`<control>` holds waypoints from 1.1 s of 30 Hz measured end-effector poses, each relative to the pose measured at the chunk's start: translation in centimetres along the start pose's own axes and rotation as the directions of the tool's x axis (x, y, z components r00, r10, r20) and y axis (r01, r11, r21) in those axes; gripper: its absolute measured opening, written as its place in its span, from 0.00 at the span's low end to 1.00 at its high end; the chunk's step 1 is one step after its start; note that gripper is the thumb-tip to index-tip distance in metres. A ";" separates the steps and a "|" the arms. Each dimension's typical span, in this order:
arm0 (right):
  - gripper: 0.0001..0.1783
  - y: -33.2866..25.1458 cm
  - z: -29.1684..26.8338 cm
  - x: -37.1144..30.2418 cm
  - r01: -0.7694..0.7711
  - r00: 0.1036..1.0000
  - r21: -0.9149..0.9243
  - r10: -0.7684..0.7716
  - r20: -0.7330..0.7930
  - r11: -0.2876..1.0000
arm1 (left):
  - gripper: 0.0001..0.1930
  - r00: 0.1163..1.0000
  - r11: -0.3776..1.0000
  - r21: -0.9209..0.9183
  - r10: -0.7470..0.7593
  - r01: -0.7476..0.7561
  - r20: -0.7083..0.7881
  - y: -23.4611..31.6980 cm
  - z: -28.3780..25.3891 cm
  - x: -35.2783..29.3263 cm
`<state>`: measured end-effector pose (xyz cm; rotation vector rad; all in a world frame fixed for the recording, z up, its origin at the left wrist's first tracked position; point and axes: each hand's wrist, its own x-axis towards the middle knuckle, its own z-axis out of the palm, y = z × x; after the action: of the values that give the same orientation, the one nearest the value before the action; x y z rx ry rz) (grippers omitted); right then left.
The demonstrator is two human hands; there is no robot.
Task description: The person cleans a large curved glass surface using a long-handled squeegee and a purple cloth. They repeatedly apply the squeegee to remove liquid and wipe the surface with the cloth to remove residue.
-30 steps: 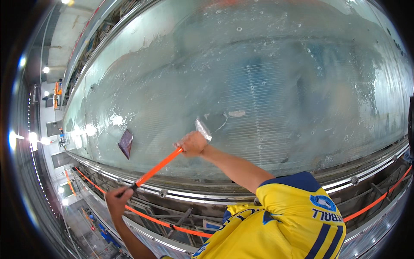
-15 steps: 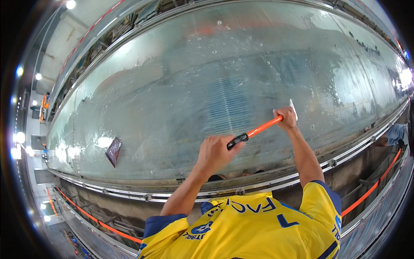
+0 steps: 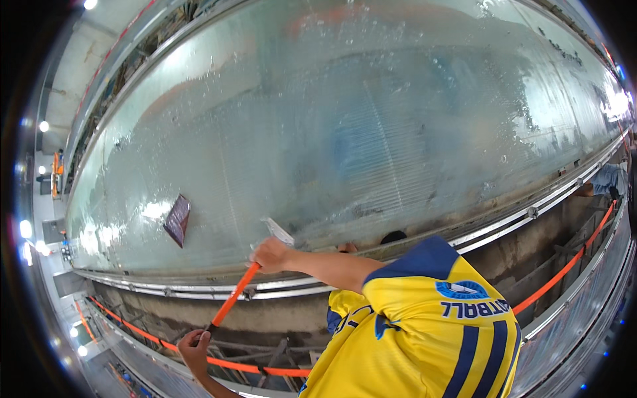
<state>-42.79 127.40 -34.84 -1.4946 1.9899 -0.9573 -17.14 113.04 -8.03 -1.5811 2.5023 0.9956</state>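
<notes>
I hold a long scraper (image 3: 233, 296) with an orange shaft and a black grip end. Near its head, the fingers of my right hand (image 3: 271, 256) are closed around the shaft, with the right arm reaching across to the left. My left hand (image 3: 194, 346) grips the black end, lower and closer to me, past the metal rail. The pale flat blade (image 3: 279, 231) is over the near edge of a wide, wet, translucent sheet (image 3: 298, 146); whether it touches is unclear. A dark purple packet (image 3: 177, 221) lies on the sheet, left of the blade.
A metal rail (image 3: 312, 289) follows the sheet's near edge. Closer to me, an orange strip (image 3: 265, 370) runs above a gap with dark framework. Part of another person, in blue clothing (image 3: 605, 179), shows at the far right. Water beads and bright reflections cover the sheet.
Both hands have swung the scraper left and toward me, from over the sheet's middle right to its near left edge. My body has turned left. The packet stays on the sheet.
</notes>
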 end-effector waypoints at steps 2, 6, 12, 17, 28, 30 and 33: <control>0.13 -0.9 -0.4 1.3 -0.008 0.998 -0.051 0.012 0.067 0.999 | 0.10 1.000 0.999 0.046 0.000 0.000 0.010 -0.3 -1.4 0.6; 0.11 1.6 -2.6 -1.2 -0.007 0.998 -0.023 0.006 -0.057 1.000 | 0.12 0.993 0.966 0.239 0.081 -0.098 0.081 3.6 -0.7 2.6; 0.11 13.5 -12.4 -17.0 -0.093 0.753 -0.047 0.040 -0.657 0.995 | 0.16 0.859 0.845 0.215 0.425 -0.490 0.286 21.5 13.2 3.7; 0.13 23.7 -25.0 -35.2 -0.372 0.636 -0.306 0.000 -0.772 0.876 | 0.16 0.726 0.769 0.111 0.533 -0.630 0.434 36.5 28.0 -6.1; 0.26 25.2 -30.7 -35.3 0.181 0.543 0.806 0.626 -0.560 0.564 | 0.32 0.572 0.616 -0.364 0.786 -0.698 0.234 30.0 42.3 -14.9; 0.21 11.2 -28.1 -30.7 -0.096 0.692 0.995 0.720 0.051 0.022 | 0.32 0.699 0.671 -0.433 0.705 -0.601 0.122 27.8 43.1 -15.2; 0.17 7.3 -25.6 -31.7 -0.204 0.750 0.975 0.655 0.094 0.093 | 0.29 0.611 0.637 -0.482 0.755 -0.601 0.236 27.7 44.0 -15.2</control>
<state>-56.44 165.27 -25.08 0.0867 1.2666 -1.7632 -45.87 156.03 -24.06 -0.2236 2.7001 1.7246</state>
